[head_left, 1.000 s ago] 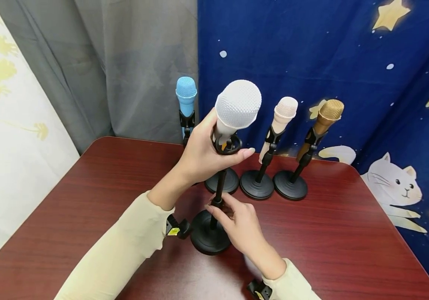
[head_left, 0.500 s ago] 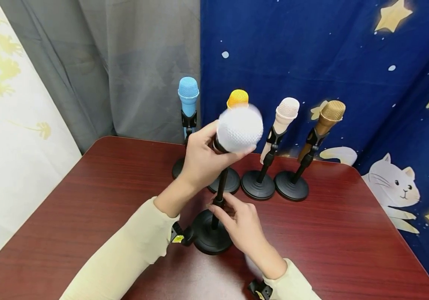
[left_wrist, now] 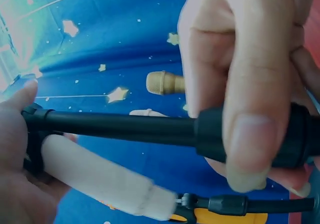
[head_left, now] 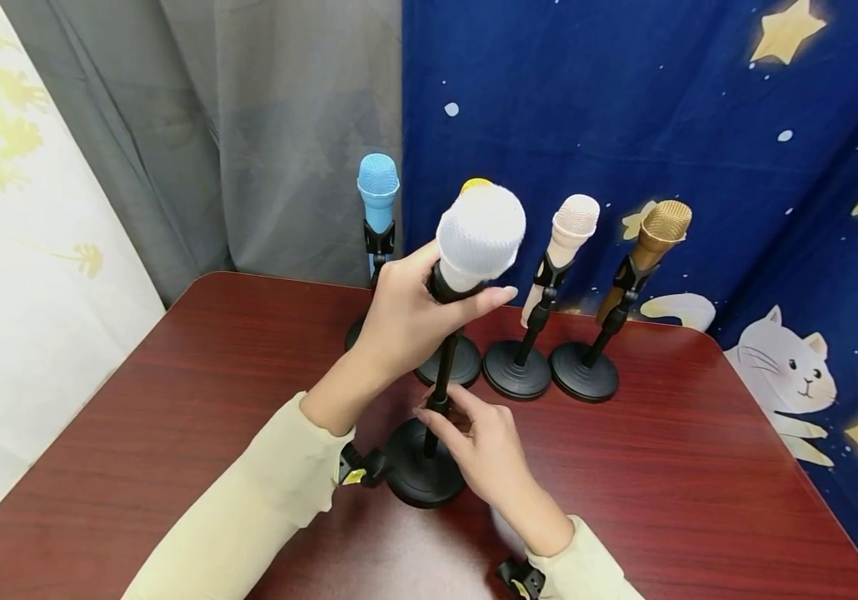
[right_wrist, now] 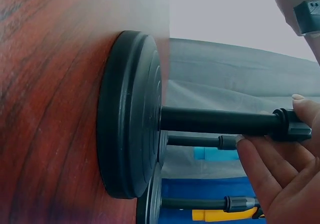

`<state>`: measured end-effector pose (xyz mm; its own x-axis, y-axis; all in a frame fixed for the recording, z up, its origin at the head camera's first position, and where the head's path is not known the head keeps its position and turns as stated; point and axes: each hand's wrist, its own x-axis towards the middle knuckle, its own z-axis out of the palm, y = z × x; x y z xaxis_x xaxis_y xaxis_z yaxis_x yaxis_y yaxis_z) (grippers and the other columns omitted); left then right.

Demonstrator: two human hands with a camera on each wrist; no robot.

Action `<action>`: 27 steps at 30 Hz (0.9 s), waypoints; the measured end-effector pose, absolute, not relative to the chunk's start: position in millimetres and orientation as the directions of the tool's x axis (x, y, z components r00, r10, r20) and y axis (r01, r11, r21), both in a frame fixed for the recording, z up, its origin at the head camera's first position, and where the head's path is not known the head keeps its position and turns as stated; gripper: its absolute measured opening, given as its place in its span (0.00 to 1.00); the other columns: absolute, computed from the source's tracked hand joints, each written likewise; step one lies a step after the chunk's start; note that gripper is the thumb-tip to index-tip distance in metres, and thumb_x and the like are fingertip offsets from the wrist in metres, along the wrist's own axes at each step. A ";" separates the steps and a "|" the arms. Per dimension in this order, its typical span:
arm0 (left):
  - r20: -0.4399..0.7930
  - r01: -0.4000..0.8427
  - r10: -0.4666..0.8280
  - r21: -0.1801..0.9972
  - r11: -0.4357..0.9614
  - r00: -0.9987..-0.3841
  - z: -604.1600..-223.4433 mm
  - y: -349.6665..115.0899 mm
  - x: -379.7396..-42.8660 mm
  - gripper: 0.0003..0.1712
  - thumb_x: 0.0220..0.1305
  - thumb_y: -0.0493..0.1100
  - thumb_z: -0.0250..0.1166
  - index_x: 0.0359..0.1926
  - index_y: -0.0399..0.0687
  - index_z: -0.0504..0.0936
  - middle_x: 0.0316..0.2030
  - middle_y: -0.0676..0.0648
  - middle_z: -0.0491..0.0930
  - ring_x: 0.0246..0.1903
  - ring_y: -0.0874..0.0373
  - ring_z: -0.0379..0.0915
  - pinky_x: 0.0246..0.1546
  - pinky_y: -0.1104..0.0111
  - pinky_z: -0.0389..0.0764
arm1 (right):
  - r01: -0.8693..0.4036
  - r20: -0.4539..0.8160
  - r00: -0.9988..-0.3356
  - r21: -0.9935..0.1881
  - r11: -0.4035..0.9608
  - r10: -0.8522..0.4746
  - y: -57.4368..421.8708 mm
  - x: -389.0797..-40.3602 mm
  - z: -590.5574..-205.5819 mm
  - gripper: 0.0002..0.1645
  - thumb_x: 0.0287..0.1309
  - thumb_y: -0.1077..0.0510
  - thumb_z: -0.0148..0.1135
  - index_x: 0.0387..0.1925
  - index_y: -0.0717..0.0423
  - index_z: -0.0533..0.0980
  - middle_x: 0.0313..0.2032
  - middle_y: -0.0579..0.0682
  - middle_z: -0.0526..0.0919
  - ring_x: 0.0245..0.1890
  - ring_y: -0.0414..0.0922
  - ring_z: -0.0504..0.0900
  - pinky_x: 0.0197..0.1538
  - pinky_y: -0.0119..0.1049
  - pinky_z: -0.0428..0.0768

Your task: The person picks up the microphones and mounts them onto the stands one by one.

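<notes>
My left hand (head_left: 402,321) grips the clip and neck of a white microphone (head_left: 481,229), whose mesh head points up toward me. The microphone's pale handle (left_wrist: 105,176) slants below the stand's pole in the left wrist view. My right hand (head_left: 485,446) pinches the black collar (right_wrist: 292,125) partway up that pole, thumb on one side and fingers on the other. Below it, the round black base (right_wrist: 129,116) of this microphone stand rests on the table. The left hand covers most of the clip in the head view.
Behind stand a blue microphone (head_left: 379,187), a yellow one (head_left: 476,182) mostly hidden by the white head, a pale pink one (head_left: 575,221) and a gold one (head_left: 665,225), each on a black stand. Curtains hang behind the reddish wooden table (head_left: 699,492).
The white microphone's head has dipped toward me and then risen partway, along with my left hand, which sits slightly lower than at first. My right hand has kept its grip on the collar.
</notes>
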<state>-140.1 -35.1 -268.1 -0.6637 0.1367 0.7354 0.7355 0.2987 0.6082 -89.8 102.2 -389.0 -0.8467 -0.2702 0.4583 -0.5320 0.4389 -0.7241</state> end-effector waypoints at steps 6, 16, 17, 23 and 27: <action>0.545 0.579 0.208 0.797 0.171 -0.812 -266.6 -37.6 -136.9 0.18 0.63 0.47 0.72 0.50 0.47 0.79 0.35 0.48 0.81 0.33 0.56 0.76 0.35 0.62 0.78 | -0.545 0.470 -0.838 -0.714 0.440 -0.276 101.1 -89.1 -388.6 0.07 0.64 0.46 0.68 0.40 0.41 0.82 0.30 0.39 0.90 0.31 0.29 0.86 0.36 0.27 0.85; 0.451 0.480 0.224 0.871 0.101 -0.864 -270.4 -35.6 -133.2 0.18 0.65 0.49 0.69 0.52 0.51 0.75 0.32 0.46 0.75 0.29 0.53 0.72 0.32 0.61 0.76 | -0.508 0.422 -0.861 -0.757 0.412 -0.284 101.6 -89.5 -387.2 0.10 0.63 0.47 0.69 0.42 0.44 0.83 0.32 0.39 0.90 0.34 0.31 0.88 0.39 0.27 0.85; 0.445 0.476 0.235 0.874 0.099 -0.864 -270.6 -36.3 -132.8 0.19 0.66 0.49 0.69 0.53 0.51 0.75 0.33 0.46 0.76 0.30 0.52 0.73 0.33 0.60 0.76 | -0.480 0.389 -0.875 -0.776 0.410 -0.287 102.3 -89.4 -386.0 0.10 0.62 0.46 0.69 0.43 0.42 0.83 0.34 0.39 0.90 0.34 0.31 0.88 0.40 0.28 0.85; 0.424 0.468 0.268 0.874 0.127 -0.865 -272.4 -50.6 -127.5 0.30 0.69 0.48 0.65 0.67 0.50 0.67 0.55 0.48 0.79 0.51 0.57 0.78 0.55 0.58 0.81 | -0.279 0.129 -0.934 -0.845 0.456 -0.332 110.5 -93.3 -381.2 0.30 0.53 0.41 0.76 0.58 0.35 0.77 0.45 0.43 0.90 0.46 0.38 0.89 0.52 0.39 0.86; 0.467 0.492 0.198 0.864 0.103 -0.862 -275.5 -64.1 -122.0 0.28 0.70 0.44 0.63 0.68 0.48 0.68 0.57 0.45 0.79 0.58 0.57 0.77 0.64 0.61 0.77 | -0.295 0.063 -0.920 -0.760 0.579 -0.387 117.4 -98.9 -390.2 0.36 0.47 0.34 0.77 0.56 0.41 0.79 0.42 0.41 0.89 0.46 0.42 0.88 0.53 0.42 0.84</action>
